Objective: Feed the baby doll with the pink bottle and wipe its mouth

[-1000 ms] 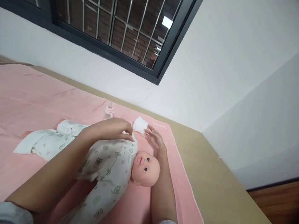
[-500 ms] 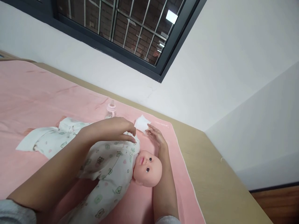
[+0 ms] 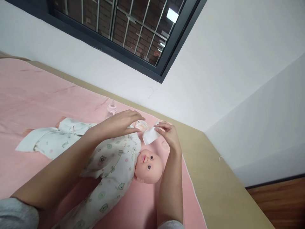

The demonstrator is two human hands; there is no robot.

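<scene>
A baby doll (image 3: 149, 166) lies on its back on a pink mat, dressed in a white printed outfit (image 3: 111, 157). Over the doll's upper body reaches my left hand (image 3: 125, 123), open, thumb and fingers apart. Right at its fingertips is a small clear round container (image 3: 142, 126); I cannot tell whether they touch it. My right hand (image 3: 168, 135) pinches a thin white tissue (image 3: 151, 135) between thumb and fingers, beyond the doll's head. A faint clear round piece (image 3: 165, 145) lies on the mat beside the right wrist.
Behind my left hand stands a baby bottle (image 3: 111, 109) with a pink collar. The pink mat (image 3: 45, 86) covers much of a wooden surface (image 3: 202, 178), which meets a white wall (image 3: 133, 86). A dark-framed barred window (image 3: 152, 74) is above.
My right hand has closed on the white tissue and lifted it toward the right. The clear round container now shows where the tissue was. My left hand has moved slightly forward, toward the container.
</scene>
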